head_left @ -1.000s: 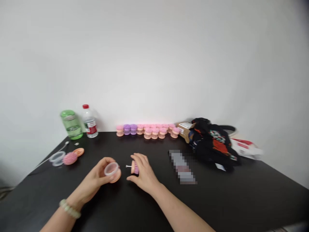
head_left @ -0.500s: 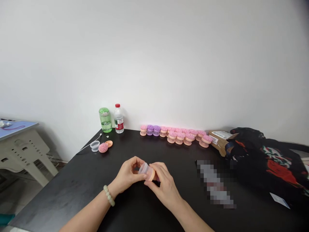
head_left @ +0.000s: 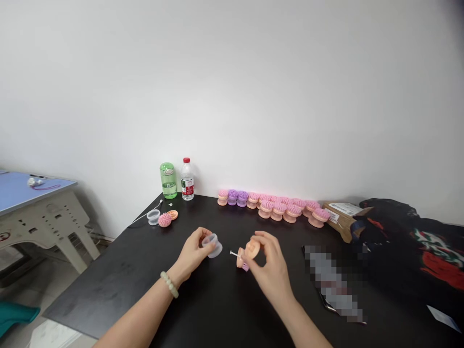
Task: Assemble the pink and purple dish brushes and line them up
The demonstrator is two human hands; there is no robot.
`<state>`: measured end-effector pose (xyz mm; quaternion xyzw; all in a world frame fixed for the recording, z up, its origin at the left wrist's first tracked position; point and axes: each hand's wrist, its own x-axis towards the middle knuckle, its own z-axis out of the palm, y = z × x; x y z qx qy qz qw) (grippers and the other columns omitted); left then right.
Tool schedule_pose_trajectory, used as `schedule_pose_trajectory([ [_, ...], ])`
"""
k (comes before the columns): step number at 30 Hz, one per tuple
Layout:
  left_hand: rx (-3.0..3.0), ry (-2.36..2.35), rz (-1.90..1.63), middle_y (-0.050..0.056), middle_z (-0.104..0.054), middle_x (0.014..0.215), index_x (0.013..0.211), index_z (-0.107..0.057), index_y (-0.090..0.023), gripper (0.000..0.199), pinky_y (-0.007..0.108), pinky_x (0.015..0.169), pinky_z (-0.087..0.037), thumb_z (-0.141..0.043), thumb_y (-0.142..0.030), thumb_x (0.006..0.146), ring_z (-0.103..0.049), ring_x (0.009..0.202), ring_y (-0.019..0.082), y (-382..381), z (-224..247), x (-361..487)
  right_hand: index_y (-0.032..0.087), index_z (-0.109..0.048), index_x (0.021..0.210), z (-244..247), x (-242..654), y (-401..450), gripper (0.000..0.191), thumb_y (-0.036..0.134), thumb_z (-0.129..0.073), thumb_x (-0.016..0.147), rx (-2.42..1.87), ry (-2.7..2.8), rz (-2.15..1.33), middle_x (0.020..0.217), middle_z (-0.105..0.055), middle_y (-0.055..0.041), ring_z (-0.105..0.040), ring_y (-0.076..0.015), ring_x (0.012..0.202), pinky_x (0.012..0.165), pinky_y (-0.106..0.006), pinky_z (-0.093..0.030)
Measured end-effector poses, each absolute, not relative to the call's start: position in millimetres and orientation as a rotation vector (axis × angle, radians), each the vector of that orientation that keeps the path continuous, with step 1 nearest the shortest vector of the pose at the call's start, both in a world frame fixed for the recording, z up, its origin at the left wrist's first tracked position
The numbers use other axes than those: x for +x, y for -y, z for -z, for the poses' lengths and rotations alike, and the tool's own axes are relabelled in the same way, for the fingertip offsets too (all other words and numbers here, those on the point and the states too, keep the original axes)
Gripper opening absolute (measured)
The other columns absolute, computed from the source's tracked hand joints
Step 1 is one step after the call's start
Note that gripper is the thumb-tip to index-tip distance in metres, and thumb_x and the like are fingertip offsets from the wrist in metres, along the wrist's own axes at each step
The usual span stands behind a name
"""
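Note:
My left hand [head_left: 192,253] pinches a clear plastic cup-like piece [head_left: 213,247] with a flared rim, held just above the black table. In my right hand [head_left: 270,263] is a round peach-coloured disc [head_left: 253,249], gripped between thumb and fingers. Close under that disc is a peach-and-pink bristled brush head [head_left: 240,259], with a thin white stem [head_left: 234,253] pointing left. Whether the fingers also touch the brush head, I cannot tell. At the left lie another clear piece [head_left: 153,218], a pink bristled head [head_left: 165,220] and a peach disc [head_left: 173,214].
Several pink and purple brushes [head_left: 277,210] stand in rows along the wall. A green bottle [head_left: 168,181] and a red-capped water bottle [head_left: 187,181] are back left. To the right are a cardboard box [head_left: 340,222], a black cloth bag [head_left: 398,270] and a blurred flat item [head_left: 333,282].
My hands have moved apart. The clear piece, earlier held by both hands against a peach ring, is now in the left hand alone; the right holds the peach disc. The view has shifted left.

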<state>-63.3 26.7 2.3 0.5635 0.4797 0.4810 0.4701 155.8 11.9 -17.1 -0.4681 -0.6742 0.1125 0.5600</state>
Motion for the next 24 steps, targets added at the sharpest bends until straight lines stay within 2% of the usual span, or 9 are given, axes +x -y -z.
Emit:
schedule_pose_trajectory([
  [2, 1.705, -1.299, -1.165, 0.001, -0.056, 0.091, 0.095, -0.059, -0.020, 0.025, 0.028, 0.073, -0.046, -0.066, -0.023, 0.072, -0.055, 0.081, 0.016, -25, -2, -66, 0.021, -0.059, 0.101, 13, 175, -23, 0.033, 0.034, -0.072, 0.073, -1.216, 1.486, -0.681, 0.100, -0.067, -0.0081, -0.067, -0.0244, 0.089, 0.081, -0.040, -0.057],
  [4, 2.038, -1.409, -1.081, 0.004, -0.055, 0.101, 0.106, -0.059, -0.021, 0.034, 0.032, 0.082, -0.047, -0.060, -0.016, 0.072, -0.056, 0.091, 0.020, -22, 0, -65, 0.020, -0.060, 0.100, 8, 198, -31, 0.034, 0.035, -0.072, 0.072, -1.238, 1.497, -0.992, 0.096, -0.068, -0.0059, -0.068, -0.0229, 0.089, 0.082, -0.036, -0.055],
  [8, 2.355, -1.626, -0.816, 0.008, -0.055, 0.108, 0.115, -0.058, -0.021, 0.048, 0.038, 0.086, -0.047, -0.054, -0.007, 0.069, -0.054, 0.100, 0.024, -17, 8, -59, 0.021, -0.063, 0.095, 7, 226, -35, 0.032, 0.022, -0.072, 0.064, -1.406, 1.694, -1.135, 0.085, -0.069, -0.0006, -0.067, -0.0206, 0.082, 0.077, -0.032, -0.052],
  [11, 2.419, -1.673, -0.699, 0.010, -0.054, 0.120, 0.129, -0.052, -0.024, 0.057, 0.042, 0.089, -0.046, -0.063, -0.018, 0.074, -0.052, 0.108, 0.028, -16, 9, -57, 0.021, -0.063, 0.104, 15, 217, -33, 0.042, 0.019, -0.069, 0.063, -1.406, 1.786, -1.145, 0.089, -0.069, -0.0012, -0.067, -0.0200, 0.078, 0.074, -0.031, -0.051],
  [15, 2.532, -1.573, -0.637, 0.010, -0.044, 0.142, 0.143, -0.038, -0.040, 0.082, 0.051, 0.096, -0.041, -0.077, -0.044, 0.071, -0.042, 0.126, 0.035, -13, 10, -54, 0.022, -0.063, 0.115, 29, 183, -34, 0.056, 0.017, -0.068, 0.060, -1.397, 1.900, -0.863, 0.115, -0.067, -0.0062, -0.065, -0.0255, 0.104, 0.095, -0.038, -0.047],
  [17, 2.596, -1.528, -0.608, 0.009, -0.043, 0.146, 0.142, -0.039, -0.044, 0.079, 0.053, 0.097, -0.040, -0.076, -0.053, 0.072, -0.040, 0.129, 0.036, -13, 12, -52, 0.022, -0.064, 0.115, 35, 166, -38, 0.055, 0.018, -0.067, 0.061, -1.390, 1.919, -0.775, 0.119, -0.067, -0.0070, -0.063, -0.0266, 0.110, 0.100, -0.039, -0.044],
  [19, 2.643, -1.560, -0.578, 0.007, -0.048, 0.143, 0.137, -0.044, -0.041, 0.068, 0.053, 0.099, -0.039, -0.072, -0.054, 0.076, -0.040, 0.130, 0.035, -15, 13, -53, 0.022, -0.065, 0.113, 39, 151, -43, 0.051, 0.018, -0.066, 0.062, -1.370, 1.930, -0.743, 0.117, -0.068, -0.0067, -0.064, -0.0264, 0.108, 0.097, -0.037, -0.047],
  [22, 2.663, -1.703, -0.506, 0.003, -0.062, 0.127, 0.128, -0.052, -0.037, 0.045, 0.047, 0.095, -0.042, -0.065, -0.045, 0.085, -0.049, 0.122, 0.029, -26, 13, -62, 0.023, -0.067, 0.108, 42, 130, -52, 0.045, 0.016, -0.064, 0.063, -1.291, 1.977, -0.730, 0.112, -0.070, -0.0043, -0.066, -0.0245, 0.105, 0.094, -0.034, -0.049],
  [24, 2.652, -1.795, -0.478, 0.003, -0.066, 0.117, 0.123, -0.056, -0.034, 0.036, 0.043, 0.092, -0.044, -0.062, -0.038, 0.088, -0.055, 0.114, 0.026, -36, 10, -75, 0.023, -0.066, 0.108, 42, 114, -60, 0.044, 0.015, -0.066, 0.065, -1.284, 2.012, -0.703, 0.110, -0.071, -0.0034, -0.067, -0.0233, 0.102, 0.093, -0.033, -0.050],
])
